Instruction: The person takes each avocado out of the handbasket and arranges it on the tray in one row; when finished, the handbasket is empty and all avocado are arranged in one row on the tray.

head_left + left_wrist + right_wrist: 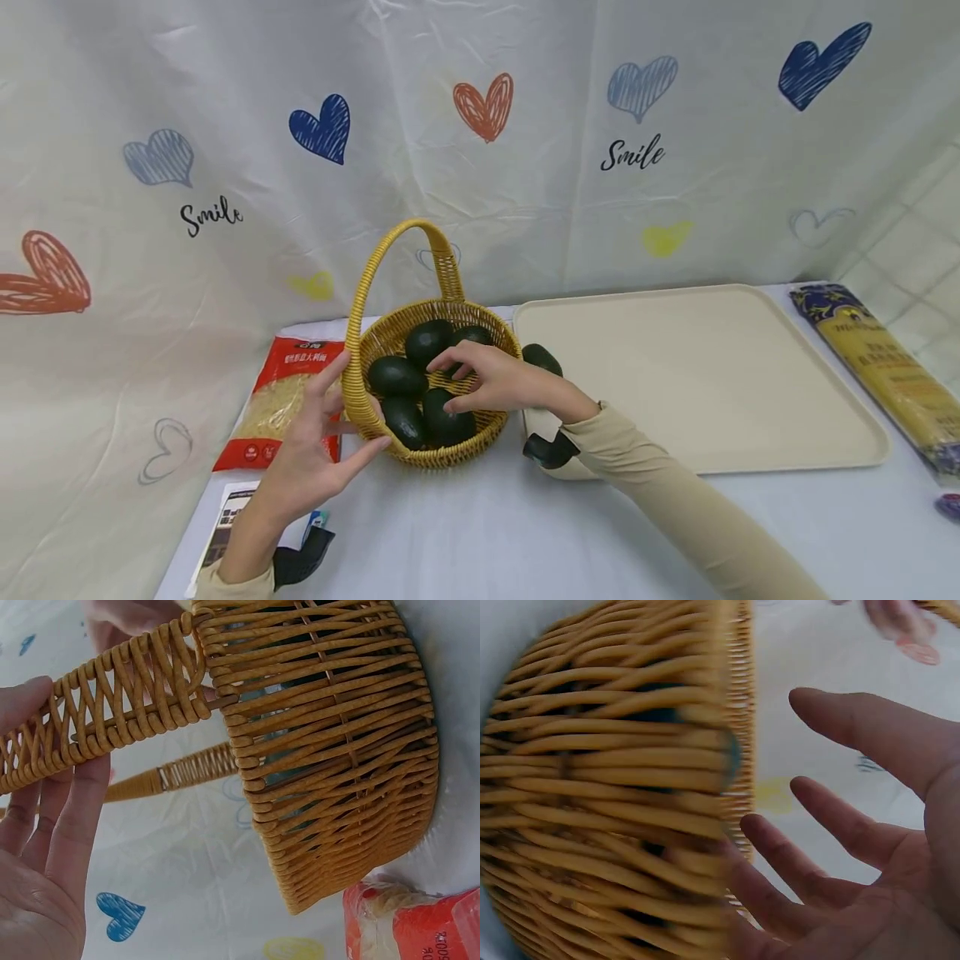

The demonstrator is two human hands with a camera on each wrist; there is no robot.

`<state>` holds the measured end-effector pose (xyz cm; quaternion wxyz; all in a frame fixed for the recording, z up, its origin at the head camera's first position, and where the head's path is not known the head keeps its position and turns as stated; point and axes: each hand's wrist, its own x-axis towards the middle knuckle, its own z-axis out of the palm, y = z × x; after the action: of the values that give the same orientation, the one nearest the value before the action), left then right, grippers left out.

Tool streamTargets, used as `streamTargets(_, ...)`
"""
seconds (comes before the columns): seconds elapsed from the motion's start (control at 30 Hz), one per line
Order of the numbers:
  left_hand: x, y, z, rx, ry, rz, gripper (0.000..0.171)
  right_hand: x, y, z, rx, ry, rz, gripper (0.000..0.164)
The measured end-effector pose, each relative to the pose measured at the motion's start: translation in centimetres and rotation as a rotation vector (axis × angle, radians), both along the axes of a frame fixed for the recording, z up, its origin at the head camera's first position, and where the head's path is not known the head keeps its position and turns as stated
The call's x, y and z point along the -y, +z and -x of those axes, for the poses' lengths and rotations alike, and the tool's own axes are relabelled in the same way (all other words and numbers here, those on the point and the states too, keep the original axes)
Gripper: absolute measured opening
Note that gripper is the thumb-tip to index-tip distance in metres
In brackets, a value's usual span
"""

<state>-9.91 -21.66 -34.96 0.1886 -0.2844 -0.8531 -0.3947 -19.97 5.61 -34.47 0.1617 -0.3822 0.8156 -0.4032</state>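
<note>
A yellow wicker basket (491, 321) with a tall arched handle (362, 287) stands left of the middle. Several dark green avocados (397, 377) lie in it. My left hand (303, 471) is at the basket's left side and holds the lower handle, thumb on one edge and fingers on the other, as the left wrist view shows. Over the basket's right half reaches my right hand (487, 379), fingers spread and slightly bent, nothing between them. Its fingertips hang close above the avocados. One more avocado (542, 359) lies outside the basket, by the tray's left edge.
A cream tray (697, 375) fills the right of the table, with the right forearm across its near left corner. A red pasta bag (258, 417) lies left of the basket, a printed card (225, 521) before it. A yellow noodle pack (873, 367) lies far right.
</note>
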Motion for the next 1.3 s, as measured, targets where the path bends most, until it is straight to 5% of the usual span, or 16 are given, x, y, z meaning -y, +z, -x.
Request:
streamTargets(0.27, -0.1, 0.0, 0.1, 0.003, 0.001, 0.0, 0.119, 1.0, -1.8, 0.7, 0.019, 0.025, -0.104, 0.057)
streamTargets(0.73, -0.3, 0.3, -0.1, 0.02, 0.007, -0.003, 0.118, 2.4, -1.8, 0.6, 0.009, -0.068, -0.276, 0.068)
streamTargets(1.03, -0.1, 0.3, -0.3, 0.013, -0.006, -0.018, 0.119, 3.2, -2.2, 0.2, -0.023, -0.076, -0.314, 0.069)
streamTargets(1.3, 0.0, 0.4, -0.3, 0.018, 0.005, 0.008, 0.12, 3.0, -2.3, 0.0, -0.031, -0.093, -0.243, 0.067)
